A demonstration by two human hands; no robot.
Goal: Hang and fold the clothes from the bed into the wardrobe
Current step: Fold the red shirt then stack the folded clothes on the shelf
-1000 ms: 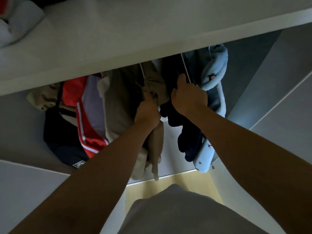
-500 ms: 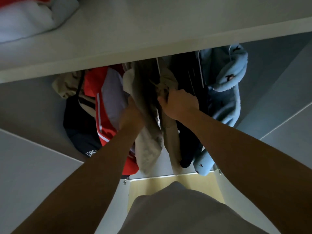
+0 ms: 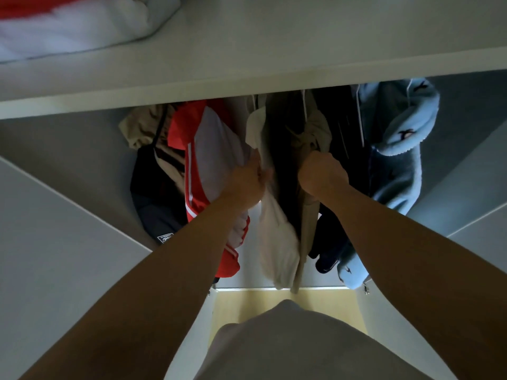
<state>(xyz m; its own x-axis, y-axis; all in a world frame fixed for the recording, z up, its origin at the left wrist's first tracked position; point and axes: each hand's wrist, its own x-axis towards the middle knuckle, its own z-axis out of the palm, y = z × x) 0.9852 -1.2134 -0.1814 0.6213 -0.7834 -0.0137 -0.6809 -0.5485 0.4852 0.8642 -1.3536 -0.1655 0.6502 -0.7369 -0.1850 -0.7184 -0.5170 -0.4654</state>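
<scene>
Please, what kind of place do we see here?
Probably a wardrobe: a red jacket, a beige garment and a blue fleece hang side by side under a white shelf, with more cloth on it.

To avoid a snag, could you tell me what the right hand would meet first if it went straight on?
The right hand grips the bunched beige garment, which lies directly ahead; beyond that probably the shelf, though depth is unclear.
</scene>
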